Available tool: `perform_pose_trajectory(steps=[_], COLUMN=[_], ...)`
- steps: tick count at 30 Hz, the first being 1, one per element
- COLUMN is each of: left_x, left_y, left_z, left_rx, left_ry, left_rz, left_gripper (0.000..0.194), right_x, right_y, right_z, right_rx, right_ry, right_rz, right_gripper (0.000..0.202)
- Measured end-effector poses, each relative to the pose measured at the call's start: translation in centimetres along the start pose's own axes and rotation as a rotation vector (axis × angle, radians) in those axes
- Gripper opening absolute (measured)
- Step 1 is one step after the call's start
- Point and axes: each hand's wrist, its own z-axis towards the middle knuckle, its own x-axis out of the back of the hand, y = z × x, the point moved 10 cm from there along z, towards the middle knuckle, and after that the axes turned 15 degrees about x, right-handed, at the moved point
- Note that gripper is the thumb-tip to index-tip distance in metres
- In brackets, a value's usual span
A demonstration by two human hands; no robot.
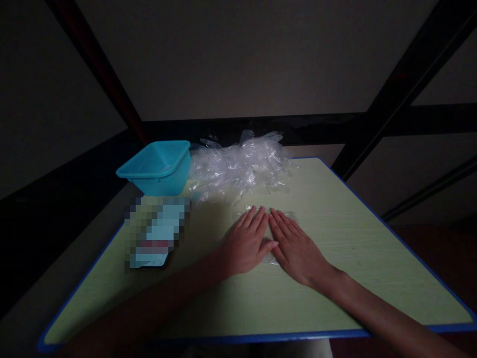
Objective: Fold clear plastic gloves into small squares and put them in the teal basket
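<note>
My left hand (246, 244) lies flat, palm down, with its fingers stretched forward. Beside it, my right hand (300, 251) is also flat and angled inward, so the thumbs meet or nearly meet. Both palms rest on a thin, clear plastic disposable glove (270, 257) spread on the table. Most of that glove is hidden; only its edges show around the fingertips and below the thumbs. Beyond the hands sits a loose heap of crinkled clear plastic gloves (238, 166).
A turquoise plastic basin (160, 181) stands at the table's back left corner. Nearer me lies a pixelated flat object (160, 233), perhaps a phone. The pale yellow-green table (354, 238) has a blue edge. Dark beams and a wall rise behind it.
</note>
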Motion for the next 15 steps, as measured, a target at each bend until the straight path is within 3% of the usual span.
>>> perform_pose_trajectory(steps=[15], left_x=[0.44], left_y=[-0.21], left_z=[-0.23], left_rx=[0.065], left_ry=[0.044], left_rz=[0.063], left_gripper=[0.060], right_x=[0.20], right_y=[0.62], right_z=[-0.43], right_rx=[-0.136], right_ry=[-0.108], right_rz=[-0.049], right_gripper=[0.058])
